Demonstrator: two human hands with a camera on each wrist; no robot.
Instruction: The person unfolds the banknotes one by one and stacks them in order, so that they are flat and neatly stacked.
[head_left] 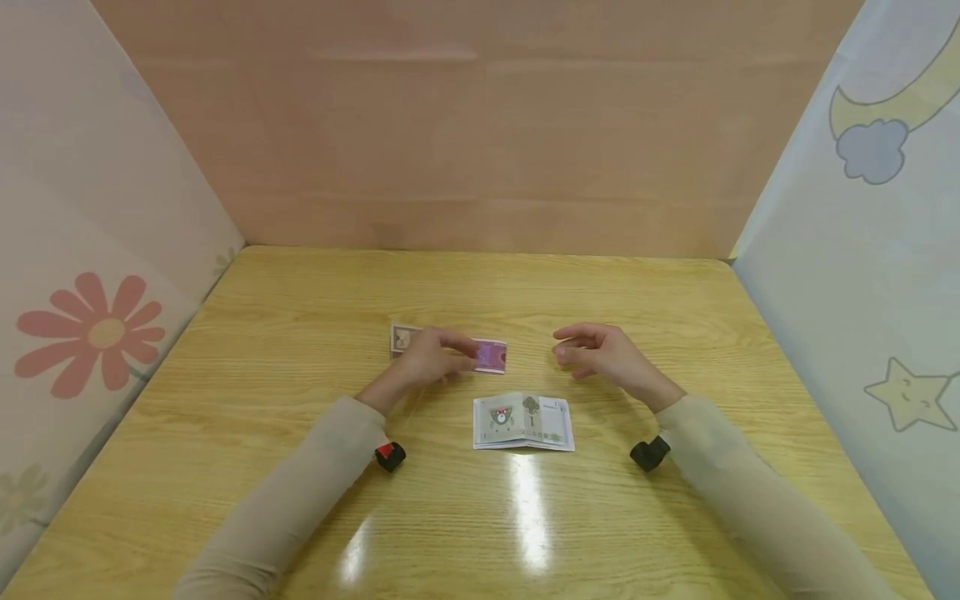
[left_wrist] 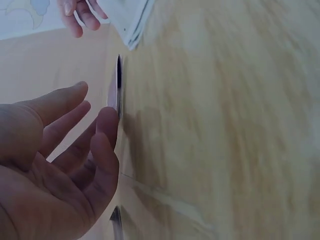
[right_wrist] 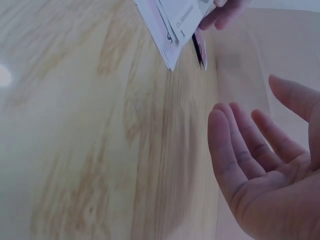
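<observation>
My left hand (head_left: 435, 357) is over the table between two play banknotes. The purple banknote (head_left: 492, 356) lies at its fingertips, and a brown banknote (head_left: 402, 337) shows partly from behind it. In the left wrist view, the thumb stands apart from the bent fingers, which are beside the purple note's edge (left_wrist: 115, 90); whether they touch it I cannot tell. To the right, my right hand (head_left: 606, 357) hovers with relaxed fingers and holds nothing. Nearer to me lies a stack of pale banknotes (head_left: 498, 422), its top note creased and printed with a bear-like figure.
The wooden table (head_left: 300, 292) meets a plain pinkish back wall (head_left: 480, 150). Side walls carry a flower (head_left: 105, 333) on the left and a star (head_left: 911, 393) on the right. A dark wrist camera (head_left: 390, 456) sits below the left sleeve, another (head_left: 649, 454) by the right.
</observation>
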